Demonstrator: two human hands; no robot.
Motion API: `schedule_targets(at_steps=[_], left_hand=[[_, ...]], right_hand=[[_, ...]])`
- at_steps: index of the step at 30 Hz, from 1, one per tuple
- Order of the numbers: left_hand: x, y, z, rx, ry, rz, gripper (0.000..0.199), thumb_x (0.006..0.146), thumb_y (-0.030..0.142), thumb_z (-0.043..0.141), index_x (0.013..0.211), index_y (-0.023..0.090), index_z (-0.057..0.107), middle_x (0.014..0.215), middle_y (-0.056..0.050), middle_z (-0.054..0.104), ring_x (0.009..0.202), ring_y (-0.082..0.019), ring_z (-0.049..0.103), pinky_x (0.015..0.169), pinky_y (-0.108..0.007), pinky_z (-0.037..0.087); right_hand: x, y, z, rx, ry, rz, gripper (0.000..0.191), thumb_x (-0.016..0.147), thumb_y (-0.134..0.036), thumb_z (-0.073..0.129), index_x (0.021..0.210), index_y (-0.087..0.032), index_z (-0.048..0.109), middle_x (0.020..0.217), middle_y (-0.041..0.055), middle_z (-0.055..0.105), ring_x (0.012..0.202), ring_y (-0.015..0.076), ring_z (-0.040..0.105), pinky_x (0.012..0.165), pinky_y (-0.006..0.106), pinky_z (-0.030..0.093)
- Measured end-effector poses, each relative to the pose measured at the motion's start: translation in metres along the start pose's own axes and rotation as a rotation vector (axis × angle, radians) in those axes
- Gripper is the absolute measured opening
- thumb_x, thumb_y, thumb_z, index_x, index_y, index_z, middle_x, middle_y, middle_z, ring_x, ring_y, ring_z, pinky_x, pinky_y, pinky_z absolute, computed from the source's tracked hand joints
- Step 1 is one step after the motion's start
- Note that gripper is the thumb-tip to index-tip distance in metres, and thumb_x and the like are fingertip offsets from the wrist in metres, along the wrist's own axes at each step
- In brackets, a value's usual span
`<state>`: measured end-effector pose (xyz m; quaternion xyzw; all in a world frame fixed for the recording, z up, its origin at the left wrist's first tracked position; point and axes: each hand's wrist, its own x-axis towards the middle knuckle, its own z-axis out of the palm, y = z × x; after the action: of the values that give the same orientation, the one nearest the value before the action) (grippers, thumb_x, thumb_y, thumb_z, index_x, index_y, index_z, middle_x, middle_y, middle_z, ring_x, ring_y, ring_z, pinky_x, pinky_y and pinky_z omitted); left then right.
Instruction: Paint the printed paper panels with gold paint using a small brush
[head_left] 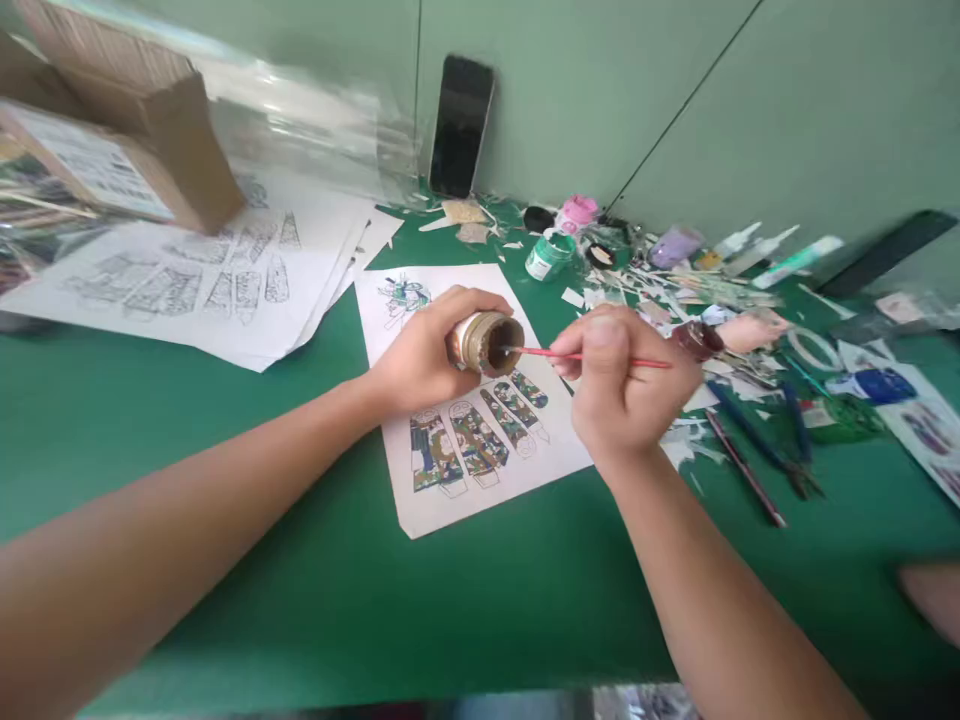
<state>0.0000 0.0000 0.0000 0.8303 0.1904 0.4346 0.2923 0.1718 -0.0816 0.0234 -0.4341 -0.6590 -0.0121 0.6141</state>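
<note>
Green matting covers the worktop [225, 560], where two bare forearms reach in from the near edge. The left hand [420, 350] is wrapped around a small brown paint jar [484, 343], fingers curled over its top and thumb beneath, tipping its open mouth sideways toward the right. The right hand [619, 385] is closed in a loose fist, thumb and forefinger pinching a thin red brush [592, 357] whose tip sits inside the jar's mouth. Both hands hover just above a white sheet [442, 500] printed with camouflage-coloured shapes in green, brown and blue, lying flat on the mat.

To the right lie paper scraps, dark pens [750, 470] and a roll of tape [814, 348]. Beyond the sheet stand a green paint pot [547, 255] and a pink one [577, 212], well apart from the hands. On the left, a stack of uncoloured printouts [202, 280] spreads beneath a cardboard box [127, 140]. A dark phone [460, 125] leans upright against the pale green wall at the far edge.
</note>
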Motion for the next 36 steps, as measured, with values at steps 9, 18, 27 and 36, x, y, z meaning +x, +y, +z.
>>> schedule_targets(at_steps=[9,18,27,36], left_hand=[[-0.001,0.000,0.002,-0.003,-0.012,-0.029,0.053,0.063,0.016,0.058,0.116,0.019,0.059,0.117,-0.006,0.065,0.105,-0.021,0.063,0.094,-0.036,0.053],[0.001,-0.004,0.000,-0.003,-0.016,-0.048,0.057,0.059,0.015,0.057,0.116,0.018,0.056,0.121,-0.006,0.065,0.109,-0.024,0.063,0.098,-0.040,0.053],[0.005,-0.008,0.001,0.064,-0.011,-0.080,0.048,0.067,0.024,0.067,0.109,0.021,0.045,0.109,-0.005,0.062,0.099,-0.026,0.064,0.085,-0.045,0.056],[0.008,-0.005,0.002,0.028,0.003,-0.039,0.044,0.069,0.027,0.066,0.106,0.019,0.044,0.105,-0.006,0.061,0.091,-0.019,0.059,0.081,-0.040,0.053]], right_hand=[[0.006,-0.006,0.005,0.145,0.089,0.214,0.041,0.095,-0.043,0.054,0.060,-0.021,0.059,0.051,-0.0037,0.055,0.044,0.0076,0.052,0.041,0.025,0.040],[0.007,-0.013,0.010,0.497,0.203,0.393,0.046,0.088,-0.047,0.064,0.051,-0.022,0.053,0.037,-0.0074,0.044,0.029,0.0088,0.045,0.030,0.026,0.032],[-0.030,-0.019,0.024,0.411,-0.171,0.428,0.051,0.093,-0.047,0.058,0.050,-0.020,0.051,0.040,-0.0071,0.046,0.033,0.0042,0.046,0.034,0.021,0.034],[-0.028,-0.021,0.025,0.321,-0.195,0.430,0.054,0.090,-0.053,0.059,0.049,-0.020,0.048,0.041,-0.0071,0.045,0.033,0.0034,0.045,0.033,0.022,0.032]])
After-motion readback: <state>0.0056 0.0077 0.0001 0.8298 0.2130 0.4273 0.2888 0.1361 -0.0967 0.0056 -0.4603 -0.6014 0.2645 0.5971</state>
